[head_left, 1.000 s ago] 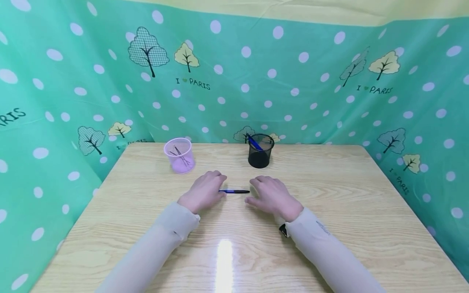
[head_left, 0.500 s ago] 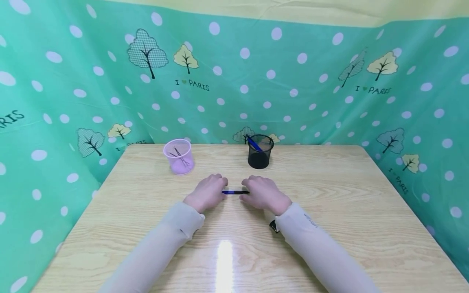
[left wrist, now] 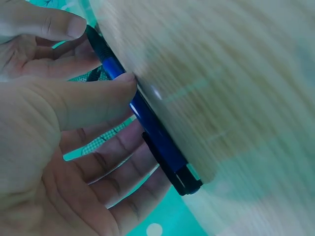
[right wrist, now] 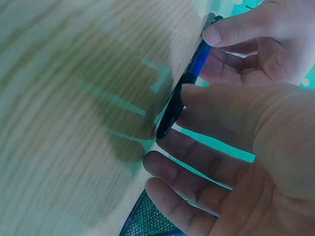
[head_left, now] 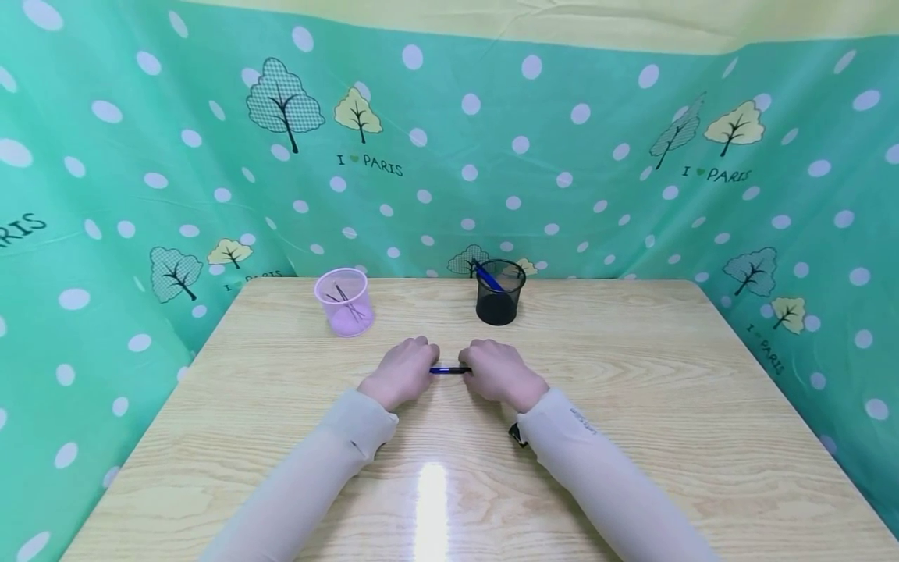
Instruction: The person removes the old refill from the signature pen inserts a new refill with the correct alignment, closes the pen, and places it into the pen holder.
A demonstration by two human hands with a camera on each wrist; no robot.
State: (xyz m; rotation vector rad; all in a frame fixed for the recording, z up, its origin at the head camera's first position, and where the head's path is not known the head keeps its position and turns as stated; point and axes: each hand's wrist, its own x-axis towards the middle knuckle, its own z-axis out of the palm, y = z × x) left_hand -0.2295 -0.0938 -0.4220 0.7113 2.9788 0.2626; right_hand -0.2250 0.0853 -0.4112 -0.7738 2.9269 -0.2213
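Note:
A blue ballpoint pen (head_left: 448, 371) with a black grip end and black clip lies crosswise between my hands, close to the tabletop. My left hand (head_left: 404, 371) pinches its blue barrel; in the left wrist view the thumb presses one side and the fingers lie behind, the clip end (left wrist: 184, 179) reaching past the thumb. At the other end, my right hand (head_left: 500, 375) holds the black grip (right wrist: 173, 110) between thumb and forefinger, as the right wrist view shows. Its other fingers spread loosely near the table. From the head view both pen ends are hidden by the hands.
A purple mesh cup (head_left: 346, 303) with several thin dark sticks stands at the back left of the wooden table (head_left: 632, 375). Behind my right hand is a black mesh cup (head_left: 499, 293) holding a blue pen. A green dotted curtain (head_left: 449, 156) hangs around the table.
My right hand has come left to the pen and taken hold of its black end. My left hand has shifted slightly right, and the pen's ends are more covered.

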